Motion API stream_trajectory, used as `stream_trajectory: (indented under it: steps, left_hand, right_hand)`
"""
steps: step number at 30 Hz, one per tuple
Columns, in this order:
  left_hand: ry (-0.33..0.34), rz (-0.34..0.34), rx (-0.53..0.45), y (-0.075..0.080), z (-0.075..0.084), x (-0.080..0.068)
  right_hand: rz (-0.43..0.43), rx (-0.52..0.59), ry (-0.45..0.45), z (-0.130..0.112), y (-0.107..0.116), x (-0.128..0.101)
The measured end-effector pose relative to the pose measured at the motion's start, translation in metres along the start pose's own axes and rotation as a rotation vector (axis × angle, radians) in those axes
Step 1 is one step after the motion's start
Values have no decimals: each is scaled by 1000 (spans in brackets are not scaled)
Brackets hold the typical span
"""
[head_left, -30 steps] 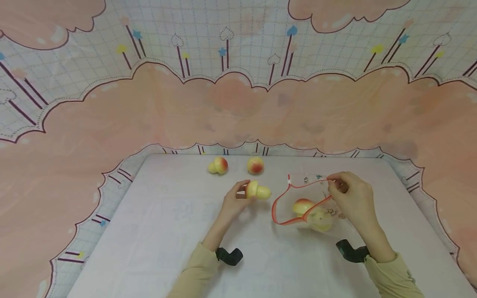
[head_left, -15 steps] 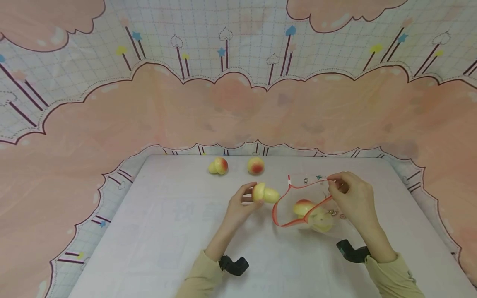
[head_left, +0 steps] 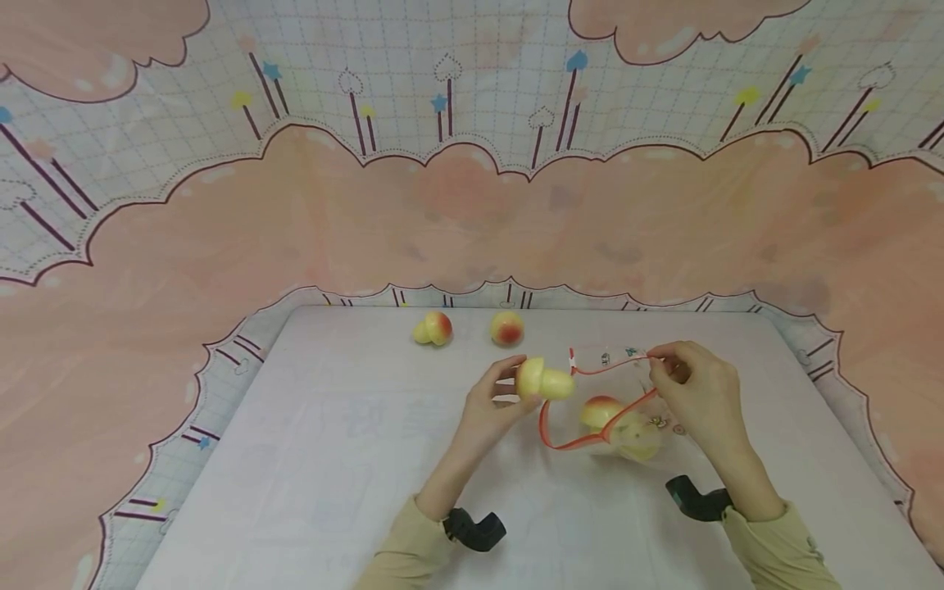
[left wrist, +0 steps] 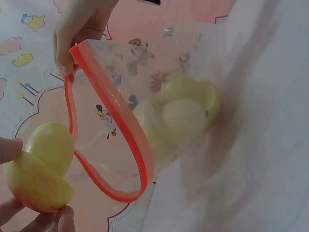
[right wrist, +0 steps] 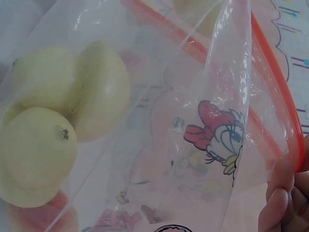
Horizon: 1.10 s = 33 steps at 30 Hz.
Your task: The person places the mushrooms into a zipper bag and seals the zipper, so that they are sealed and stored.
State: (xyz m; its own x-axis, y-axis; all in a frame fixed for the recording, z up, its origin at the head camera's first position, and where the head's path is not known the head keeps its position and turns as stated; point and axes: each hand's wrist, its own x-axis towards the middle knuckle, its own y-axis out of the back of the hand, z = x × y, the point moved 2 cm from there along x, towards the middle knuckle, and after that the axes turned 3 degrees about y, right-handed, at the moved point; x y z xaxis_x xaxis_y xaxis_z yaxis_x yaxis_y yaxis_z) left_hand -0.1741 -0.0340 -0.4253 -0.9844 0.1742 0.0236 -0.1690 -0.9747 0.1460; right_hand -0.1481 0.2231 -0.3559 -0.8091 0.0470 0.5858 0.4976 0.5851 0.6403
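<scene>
Toy fruit (head_left: 544, 381) sits pinched in the left hand (head_left: 492, 406) at the bag (head_left: 612, 406) mouth, whose rim the right hand (head_left: 696, 393) pinches.

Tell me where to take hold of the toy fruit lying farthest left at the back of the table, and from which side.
Grip the toy fruit across its wide red-blushed lobe, coming down from above. It lies on its side on the white table, and the lobe is its widest part, probably steadier to hold than the small yellow end at its left. Space around it looks open; the round fruit sits apart to its right.
</scene>
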Motion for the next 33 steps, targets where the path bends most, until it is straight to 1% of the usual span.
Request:
stream_trajectory:
  steps: [6,10,13,19,23,28,33]
  left_hand:
    - [-15,-47,6,-11,8,0]
    - [-49,-87,20,-20,12,1]
    - [-89,-98,28,-26,15,2]
    - [-139,-112,63,-37,20,3]
    - [-182,-114,109,-44,23,2]
    - [-254,-92,167,-53,28,1]
    - [-295,-66,261,-61,32,-1]
  right_hand:
    - [-3,-2,-5,0,0,-1]
    - [-1,-3,-4,0,-1,-1]
    - [3,1,1,-1,-1,-1]
    - [3,-5,2,-3,-1,-2]
    - [6,-5,7,-3,-1,-2]
    - [2,1,7,-3,-1,-1]
    - [-2,4,5,-4,-1,-1]
